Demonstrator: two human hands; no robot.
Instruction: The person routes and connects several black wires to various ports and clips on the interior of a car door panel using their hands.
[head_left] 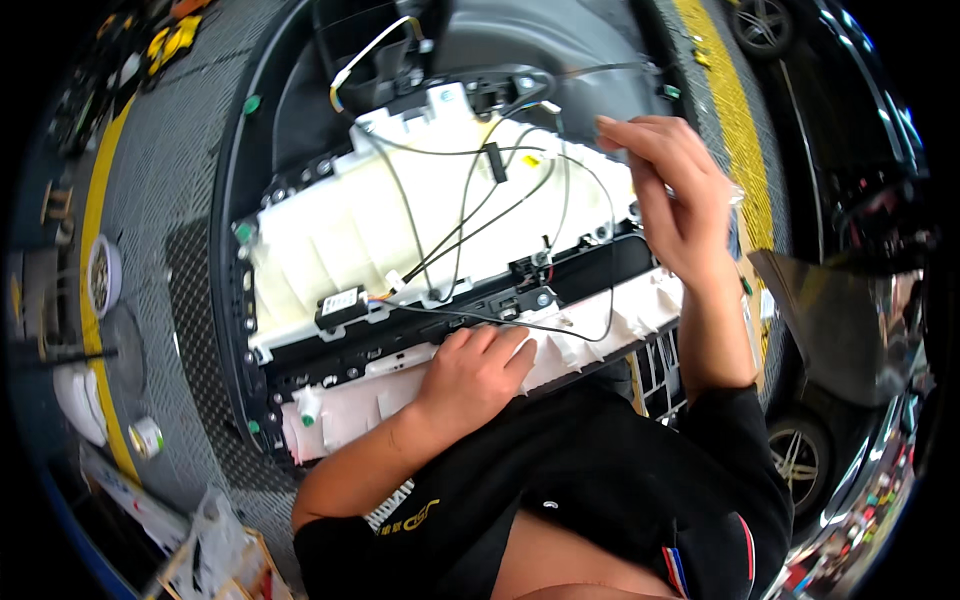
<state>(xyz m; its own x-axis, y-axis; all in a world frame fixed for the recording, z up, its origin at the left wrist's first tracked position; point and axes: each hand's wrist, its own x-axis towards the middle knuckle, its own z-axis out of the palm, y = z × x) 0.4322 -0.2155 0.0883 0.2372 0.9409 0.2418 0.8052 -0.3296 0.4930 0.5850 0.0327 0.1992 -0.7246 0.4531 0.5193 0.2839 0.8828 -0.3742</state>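
We judge the step in hand to be work on the wiring [495, 163] strung across the white-backed panel [330, 225], just beyond our left hand [478, 370]; the next move calls for keeping its loops unsnagged. Our left fingers rest bent on the panel's near strip; our right hand [690, 195] is raised, loosely curled. We cannot tell whether either grasps anything. Well left of the left hand, a round bowl [117, 275] holds small items, unidentifiable; nearer us, a crate [268, 560] holds a plastic bag [213, 545].

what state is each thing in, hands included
left hand: curled, at the pink strip
right hand: above the white panel, bent
black cables: loose, looped over the white panel
black box: wired at one end
bowl: holding small items
plastic bag: crumpled
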